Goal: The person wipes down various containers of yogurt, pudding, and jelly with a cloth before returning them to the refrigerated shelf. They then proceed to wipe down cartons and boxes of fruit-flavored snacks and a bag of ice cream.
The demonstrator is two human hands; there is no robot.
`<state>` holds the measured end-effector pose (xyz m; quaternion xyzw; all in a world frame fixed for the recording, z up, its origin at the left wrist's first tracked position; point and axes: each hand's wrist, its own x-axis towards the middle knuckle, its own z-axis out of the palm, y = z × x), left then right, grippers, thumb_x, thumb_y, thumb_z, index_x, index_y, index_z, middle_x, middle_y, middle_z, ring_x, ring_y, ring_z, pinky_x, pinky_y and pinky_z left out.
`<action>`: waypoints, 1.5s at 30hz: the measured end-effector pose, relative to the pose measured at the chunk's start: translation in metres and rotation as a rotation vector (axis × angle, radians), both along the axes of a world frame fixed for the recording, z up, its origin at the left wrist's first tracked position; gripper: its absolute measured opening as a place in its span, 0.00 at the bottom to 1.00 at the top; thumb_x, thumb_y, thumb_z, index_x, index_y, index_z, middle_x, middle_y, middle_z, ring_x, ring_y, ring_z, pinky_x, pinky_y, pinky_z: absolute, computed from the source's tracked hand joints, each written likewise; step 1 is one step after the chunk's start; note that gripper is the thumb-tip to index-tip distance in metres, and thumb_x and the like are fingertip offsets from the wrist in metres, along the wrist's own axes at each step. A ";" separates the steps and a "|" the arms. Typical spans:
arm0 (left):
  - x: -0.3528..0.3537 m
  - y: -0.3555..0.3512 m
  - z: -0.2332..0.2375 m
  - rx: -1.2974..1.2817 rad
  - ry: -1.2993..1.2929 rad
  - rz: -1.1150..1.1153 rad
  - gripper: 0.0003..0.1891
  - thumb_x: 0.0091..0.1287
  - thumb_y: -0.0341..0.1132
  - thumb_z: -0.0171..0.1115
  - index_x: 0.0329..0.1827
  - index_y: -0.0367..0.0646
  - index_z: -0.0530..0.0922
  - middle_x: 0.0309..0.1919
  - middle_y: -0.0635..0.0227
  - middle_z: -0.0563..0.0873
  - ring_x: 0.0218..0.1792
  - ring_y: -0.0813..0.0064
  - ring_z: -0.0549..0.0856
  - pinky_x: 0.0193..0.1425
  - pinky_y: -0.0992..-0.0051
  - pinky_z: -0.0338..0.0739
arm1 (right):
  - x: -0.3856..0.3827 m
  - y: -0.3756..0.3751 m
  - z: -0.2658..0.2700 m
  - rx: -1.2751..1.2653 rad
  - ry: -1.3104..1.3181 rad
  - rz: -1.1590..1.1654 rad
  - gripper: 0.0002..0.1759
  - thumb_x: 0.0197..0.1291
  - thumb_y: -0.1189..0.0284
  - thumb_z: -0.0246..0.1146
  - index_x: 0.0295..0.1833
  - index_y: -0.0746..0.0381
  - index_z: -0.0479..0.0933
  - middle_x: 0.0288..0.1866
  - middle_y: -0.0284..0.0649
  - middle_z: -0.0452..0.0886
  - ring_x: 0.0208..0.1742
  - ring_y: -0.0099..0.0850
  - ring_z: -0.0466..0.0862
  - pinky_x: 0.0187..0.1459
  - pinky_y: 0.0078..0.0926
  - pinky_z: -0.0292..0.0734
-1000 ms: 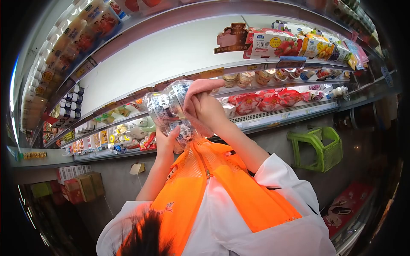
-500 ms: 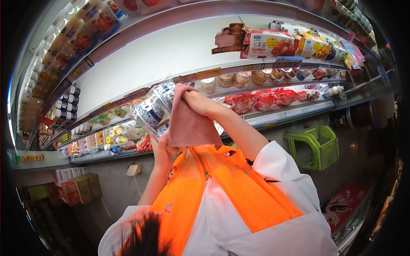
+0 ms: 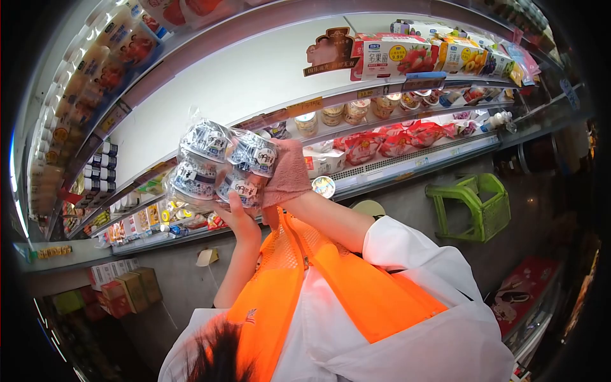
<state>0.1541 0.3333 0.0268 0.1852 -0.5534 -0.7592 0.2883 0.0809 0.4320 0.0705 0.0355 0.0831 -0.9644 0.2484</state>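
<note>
Left hand (image 3: 240,215) grips the wrapped pack of yogurt cups (image 3: 219,169) from below, lifted in front of the chiller shelves (image 3: 407,167). The right hand (image 3: 294,194) is buried under a pink cloth (image 3: 286,169), fingers hidden, pressed against the pack's side. A green stool (image 3: 477,213) stands on the floor, well apart.

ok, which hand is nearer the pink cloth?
Right. The right hand is covered by the pink cloth, pressing it on the side of the cup pack; the left hand grips the pack's bottom, below and left of the cloth.
</note>
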 end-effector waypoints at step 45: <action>-0.002 -0.015 0.044 -0.824 -0.693 -0.703 0.38 0.40 0.44 0.69 0.57 0.39 0.68 0.43 0.55 0.82 0.44 0.60 0.82 0.48 0.69 0.77 | -0.002 0.018 -0.014 1.847 1.747 -0.479 0.18 0.51 0.66 0.61 0.49 0.59 0.78 0.58 0.46 0.71 0.59 0.48 0.69 0.58 0.45 0.65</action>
